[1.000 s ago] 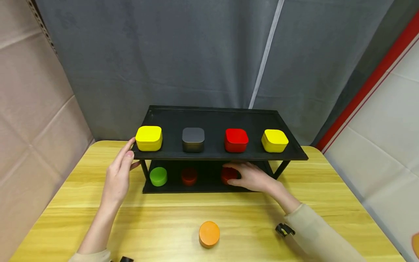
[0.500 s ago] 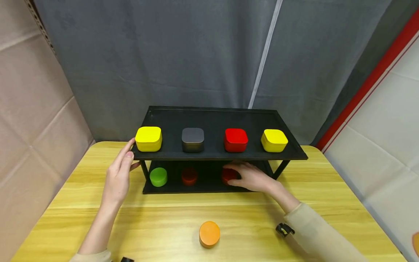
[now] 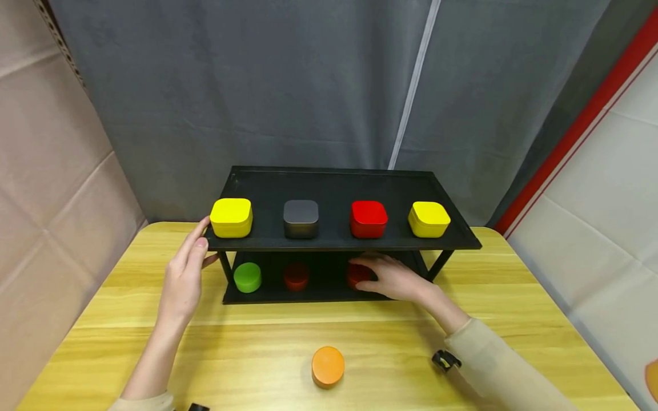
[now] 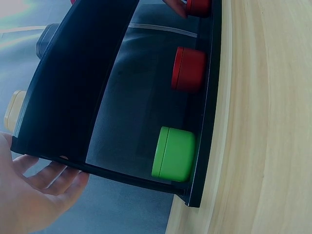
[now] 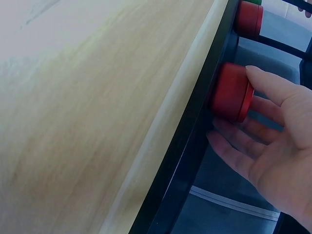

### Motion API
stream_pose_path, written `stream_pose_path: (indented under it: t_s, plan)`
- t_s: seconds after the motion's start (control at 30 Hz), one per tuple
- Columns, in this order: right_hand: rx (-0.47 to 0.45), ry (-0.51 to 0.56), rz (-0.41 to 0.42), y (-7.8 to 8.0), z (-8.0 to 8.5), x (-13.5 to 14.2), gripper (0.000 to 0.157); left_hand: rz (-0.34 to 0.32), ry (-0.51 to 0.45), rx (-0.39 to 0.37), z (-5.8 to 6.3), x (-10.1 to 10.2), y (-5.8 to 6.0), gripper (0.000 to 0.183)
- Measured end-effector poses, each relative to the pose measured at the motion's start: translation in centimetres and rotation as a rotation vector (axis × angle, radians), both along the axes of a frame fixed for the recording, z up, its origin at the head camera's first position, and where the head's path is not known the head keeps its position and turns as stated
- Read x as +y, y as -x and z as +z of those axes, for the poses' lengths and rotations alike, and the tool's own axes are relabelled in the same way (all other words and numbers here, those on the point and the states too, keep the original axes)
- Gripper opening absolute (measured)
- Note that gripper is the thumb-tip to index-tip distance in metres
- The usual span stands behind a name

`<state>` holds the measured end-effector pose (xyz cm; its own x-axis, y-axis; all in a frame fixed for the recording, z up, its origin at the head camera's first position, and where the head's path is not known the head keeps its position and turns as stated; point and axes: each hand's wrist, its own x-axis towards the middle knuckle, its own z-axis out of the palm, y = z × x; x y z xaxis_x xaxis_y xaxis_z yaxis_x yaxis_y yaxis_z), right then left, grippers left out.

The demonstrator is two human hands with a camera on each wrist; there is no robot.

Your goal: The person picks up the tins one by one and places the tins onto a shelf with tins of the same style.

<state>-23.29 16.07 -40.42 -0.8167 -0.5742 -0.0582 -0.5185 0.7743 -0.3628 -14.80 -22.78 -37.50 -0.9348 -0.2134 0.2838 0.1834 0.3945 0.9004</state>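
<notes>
My right hand [image 3: 398,278] reaches into the lower level of a black two-tier rack [image 3: 329,181]. It holds a round red tin [image 5: 229,92] there, with the thumb at the lid and fingers curled around the far side. The tin sits on the lower shelf. My left hand [image 3: 182,279] grips the left end of the rack's upper shelf, thumb at the front corner. Left of the held tin on the lower shelf stand another round red tin [image 4: 189,69] and a round green tin [image 4: 174,154].
On the upper shelf stand two yellow square tins [image 3: 231,218] [image 3: 429,220], a dark grey one [image 3: 301,219] and a red one [image 3: 369,219]. An orange round tin [image 3: 328,366] is on the wooden table [image 3: 247,354] in front. A grey curtain [image 3: 308,85] hangs behind.
Both hands keep their places on the rack and the red tin. The head view has shifted very slightly; no tin has visibly moved.
</notes>
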Motion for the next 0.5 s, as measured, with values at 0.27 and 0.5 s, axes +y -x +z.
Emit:
stream_pose_path:
  t_s: [0.27, 0.5]
  plan:
    - [-0.016, 0.007, -0.004, 0.03, 0.13, 0.19, 0.064, -0.001, 0.007, 0.004, 0.08, -0.04, 0.16, 0.049]
    - [0.015, 0.037, 0.004, -0.28, 0.19, 0.87, 0.068, -0.002, 0.015, -0.016, 0.15, -0.04, 0.0, 0.049]
